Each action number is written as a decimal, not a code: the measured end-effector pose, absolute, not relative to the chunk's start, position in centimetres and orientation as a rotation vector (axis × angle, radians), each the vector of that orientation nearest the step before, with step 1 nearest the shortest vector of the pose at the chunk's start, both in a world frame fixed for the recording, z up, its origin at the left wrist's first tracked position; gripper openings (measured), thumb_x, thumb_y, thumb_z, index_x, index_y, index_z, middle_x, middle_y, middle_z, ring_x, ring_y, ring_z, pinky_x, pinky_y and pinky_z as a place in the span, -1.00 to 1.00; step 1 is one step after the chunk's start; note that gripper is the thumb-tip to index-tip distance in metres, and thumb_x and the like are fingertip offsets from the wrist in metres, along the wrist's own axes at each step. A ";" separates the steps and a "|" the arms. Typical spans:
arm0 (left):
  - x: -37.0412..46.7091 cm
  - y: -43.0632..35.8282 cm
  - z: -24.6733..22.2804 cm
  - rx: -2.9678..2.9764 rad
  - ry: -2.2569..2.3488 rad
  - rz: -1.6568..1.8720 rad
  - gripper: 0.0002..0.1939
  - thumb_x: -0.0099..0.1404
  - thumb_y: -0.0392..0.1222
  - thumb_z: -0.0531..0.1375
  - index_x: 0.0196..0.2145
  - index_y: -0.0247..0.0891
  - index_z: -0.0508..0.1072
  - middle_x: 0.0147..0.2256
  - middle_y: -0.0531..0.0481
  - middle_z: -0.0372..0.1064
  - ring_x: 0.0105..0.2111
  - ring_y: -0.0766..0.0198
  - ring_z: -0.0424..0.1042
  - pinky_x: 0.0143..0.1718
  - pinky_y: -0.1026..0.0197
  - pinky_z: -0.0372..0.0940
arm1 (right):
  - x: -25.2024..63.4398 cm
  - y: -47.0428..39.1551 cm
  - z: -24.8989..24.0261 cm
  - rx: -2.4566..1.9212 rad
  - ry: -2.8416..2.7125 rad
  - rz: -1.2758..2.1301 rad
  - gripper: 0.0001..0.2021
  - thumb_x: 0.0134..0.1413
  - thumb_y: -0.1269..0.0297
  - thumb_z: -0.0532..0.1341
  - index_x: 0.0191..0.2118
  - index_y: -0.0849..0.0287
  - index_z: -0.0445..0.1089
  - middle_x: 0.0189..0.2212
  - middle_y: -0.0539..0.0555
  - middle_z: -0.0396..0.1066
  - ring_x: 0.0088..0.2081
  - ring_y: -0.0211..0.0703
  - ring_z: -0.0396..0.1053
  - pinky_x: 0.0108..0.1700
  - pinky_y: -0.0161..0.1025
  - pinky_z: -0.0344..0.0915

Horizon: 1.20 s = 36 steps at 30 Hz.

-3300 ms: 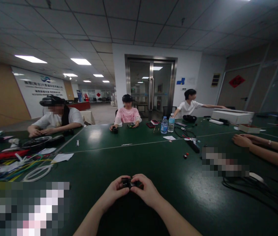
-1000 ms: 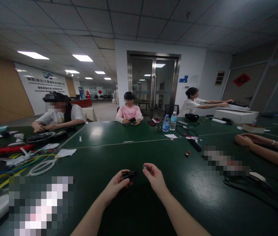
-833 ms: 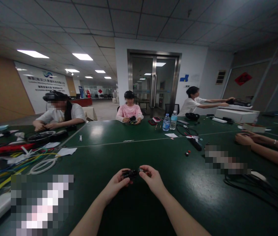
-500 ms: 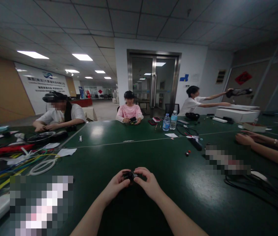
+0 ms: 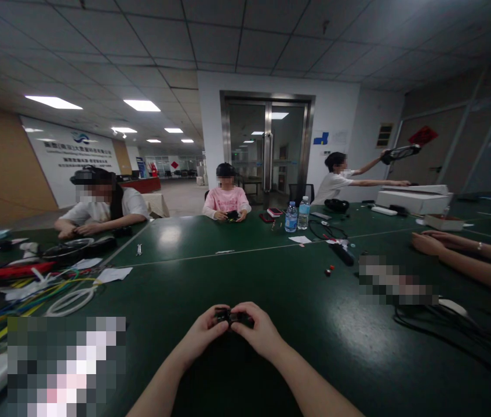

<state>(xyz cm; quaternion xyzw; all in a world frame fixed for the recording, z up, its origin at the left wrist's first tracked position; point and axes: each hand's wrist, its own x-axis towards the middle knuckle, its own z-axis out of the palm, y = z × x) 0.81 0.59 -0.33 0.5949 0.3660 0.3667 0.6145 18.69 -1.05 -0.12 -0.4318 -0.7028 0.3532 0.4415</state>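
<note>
A small black object (image 5: 224, 316) is held between my two hands above the green table (image 5: 175, 289); its kind is too small and covered to make out. My left hand (image 5: 204, 331) grips its left side, thumb in front and fingers behind. From the right, my right hand (image 5: 256, 329) closes round the same object, with a dark part showing beneath the curled fingers. The fingertips of both hands almost meet in the middle. Much of the object is hidden by fingers.
Coloured cables (image 5: 71, 298) and papers lie at the left. Two water bottles (image 5: 297, 214), a black power strip (image 5: 341, 253) and small red pieces (image 5: 329, 270) are ahead to the right. Another person's forearms (image 5: 458, 252) rest at the right; several people sit around the table.
My right hand has shifted its grip, its fingers now curled further over the black object. The whole view has moved slightly. A person at the right has drawn the black item they hold leftward.
</note>
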 end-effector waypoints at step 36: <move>0.9 0.4 -0.3 1.344 0.921 0.860 -0.68 0.04 -0.11 0.24 -0.24 -0.22 0.30 -0.34 0.02 0.36 -0.31 0.23 0.36 -0.25 0.19 0.21 | 18.7 -1.6 0.3 -1.132 -1.808 0.911 -0.71 -0.06 0.32 0.18 -0.13 -0.01 0.33 -0.18 0.01 0.33 -0.20 -0.15 0.32 -0.22 -0.22 0.28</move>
